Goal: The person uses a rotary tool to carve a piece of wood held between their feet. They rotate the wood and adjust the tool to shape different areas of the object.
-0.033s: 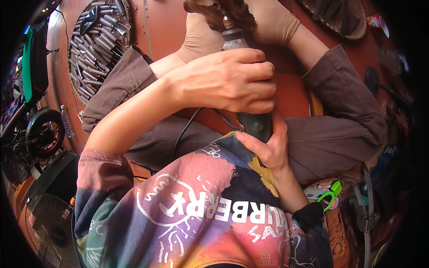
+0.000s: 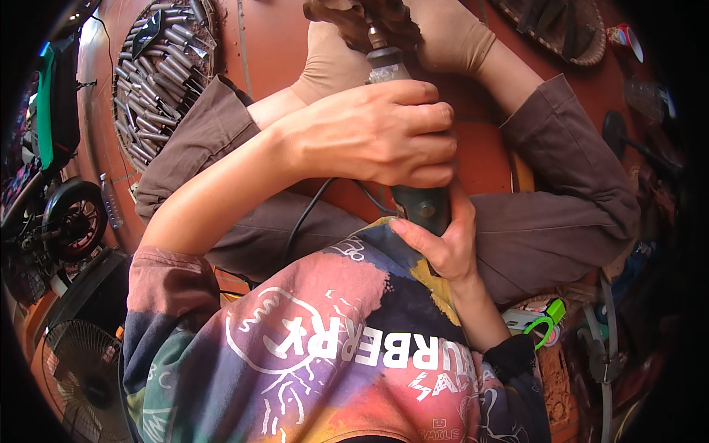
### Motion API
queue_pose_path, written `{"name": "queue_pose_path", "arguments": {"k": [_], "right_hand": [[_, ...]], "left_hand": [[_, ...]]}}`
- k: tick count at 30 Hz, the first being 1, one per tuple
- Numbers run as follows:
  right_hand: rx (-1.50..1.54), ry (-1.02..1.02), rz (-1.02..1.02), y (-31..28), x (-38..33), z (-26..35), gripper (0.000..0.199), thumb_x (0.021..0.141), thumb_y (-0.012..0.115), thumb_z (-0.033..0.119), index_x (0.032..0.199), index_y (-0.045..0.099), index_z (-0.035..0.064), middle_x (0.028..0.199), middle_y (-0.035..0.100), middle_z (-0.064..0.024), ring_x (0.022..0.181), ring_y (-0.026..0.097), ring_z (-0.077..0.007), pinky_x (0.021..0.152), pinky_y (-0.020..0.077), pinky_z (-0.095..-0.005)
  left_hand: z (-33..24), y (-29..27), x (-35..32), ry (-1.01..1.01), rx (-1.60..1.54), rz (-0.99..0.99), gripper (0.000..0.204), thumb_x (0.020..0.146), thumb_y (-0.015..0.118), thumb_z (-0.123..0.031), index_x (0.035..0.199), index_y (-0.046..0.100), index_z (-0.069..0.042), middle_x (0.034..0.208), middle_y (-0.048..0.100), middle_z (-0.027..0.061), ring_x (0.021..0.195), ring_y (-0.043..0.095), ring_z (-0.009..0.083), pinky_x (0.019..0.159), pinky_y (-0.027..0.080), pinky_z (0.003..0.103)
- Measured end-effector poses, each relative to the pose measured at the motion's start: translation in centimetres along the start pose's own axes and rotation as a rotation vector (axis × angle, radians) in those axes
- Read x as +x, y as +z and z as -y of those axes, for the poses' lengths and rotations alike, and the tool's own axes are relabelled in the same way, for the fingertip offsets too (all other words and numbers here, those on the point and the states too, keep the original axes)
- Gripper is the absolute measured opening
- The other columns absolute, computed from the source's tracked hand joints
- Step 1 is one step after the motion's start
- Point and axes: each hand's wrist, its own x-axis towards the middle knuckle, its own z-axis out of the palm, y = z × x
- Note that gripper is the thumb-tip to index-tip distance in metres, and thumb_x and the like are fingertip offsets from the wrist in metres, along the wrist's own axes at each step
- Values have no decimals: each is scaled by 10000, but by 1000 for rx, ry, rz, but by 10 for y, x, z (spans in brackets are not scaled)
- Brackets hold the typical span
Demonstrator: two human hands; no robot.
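Right of piled metal rods (image 2: 173, 74), left hand (image 2: 391, 136) and right hand (image 2: 452, 244) clasp a power tool (image 2: 425, 210)

Comparison of the two head views establishes no discernible change: no shift was detected in the left hand (image 2: 377, 136), the right hand (image 2: 447, 240) or the power tool (image 2: 421, 207). Minor differences along the dark, curved rim may escape detection.

Power tool (image 2: 422, 210): middle hidden under left hand (image 2: 377, 136). Right hand (image 2: 452, 247): some fingers hidden behind tool. Brown piece (image 2: 347, 21) cut off, top edge. Fan (image 2: 85, 365) fades into dark rim.
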Motion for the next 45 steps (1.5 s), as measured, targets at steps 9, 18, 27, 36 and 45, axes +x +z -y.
{"name": "queue_pose_path", "arguments": {"k": [9, 18, 27, 36, 45], "right_hand": [[24, -13, -42, 3, 3, -5, 565, 754, 816, 157, 1207, 545, -44, 1019, 644, -130, 921, 628, -184, 822, 506, -326], [29, 10, -6, 0, 5, 1, 539, 755, 809, 151, 1188, 551, -41, 996, 648, -123, 906, 630, -180, 817, 508, -320], [0, -5, 6, -5, 6, 13, 524, 762, 796, 129, 1193, 548, -37, 968, 666, -114, 886, 643, -165, 811, 515, -314], [37, 47, -24, -1, -2, 29, 566, 767, 805, 154, 1220, 526, -38, 967, 663, -114, 888, 638, -165, 814, 512, -317], [28, 19, -18, 0, -3, 17, 543, 774, 793, 139, 1213, 527, -39, 992, 661, -129, 899, 643, -155, 815, 515, -311]], "left_hand": [[5, 4, 0, 27, -7, -2, 270, 757, 638, -230, 1020, 631, -171, 994, 584, -5, 1027, 585, 183, 934, 518, 360], [8, 2, 1, 33, 8, 3, 253, 761, 629, -236, 1005, 629, -169, 981, 577, -7, 1010, 582, 184, 935, 511, 358], [5, 3, 2, -22, -1, -62, 246, 756, 633, -238, 990, 629, -164, 973, 579, 0, 1001, 587, 185, 913, 521, 356], [7, -7, 4, -29, -46, -35, 312, 747, 636, -236, 1050, 644, -162, 1020, 604, 2, 1001, 604, 193, 903, 531, 364], [3, 2, 2, -13, -64, -80, 261, 762, 635, -235, 1012, 637, -159, 984, 579, 0, 1019, 590, 193, 921, 520, 372]]}}
